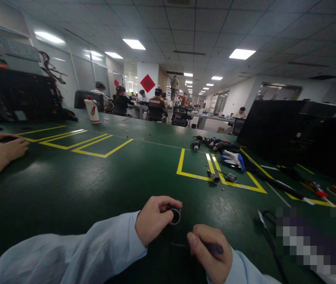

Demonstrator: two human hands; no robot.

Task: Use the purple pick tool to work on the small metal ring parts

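My left hand (157,217) is closed around a short ring-shaped metal part (176,217), its dark round opening turned toward me. Thumb and fingers grip it at the rim, just over the green tabletop (102,201). To the right, my right hand (211,250) is wrapped around the dark handle of a screwdriver (215,248). Its thin shaft points left, below the metal part and apart from it. The screwdriver's tip is dim and hard to make out.
Two metal connectors, one left (214,176) and one right (229,176), lie by yellow tape marks. Behind them are cables (206,141) and a white-blue glove (233,159). A red screwdriver (317,188) lies right. Another person's hands (8,148) are at left, near a white cup (92,110).
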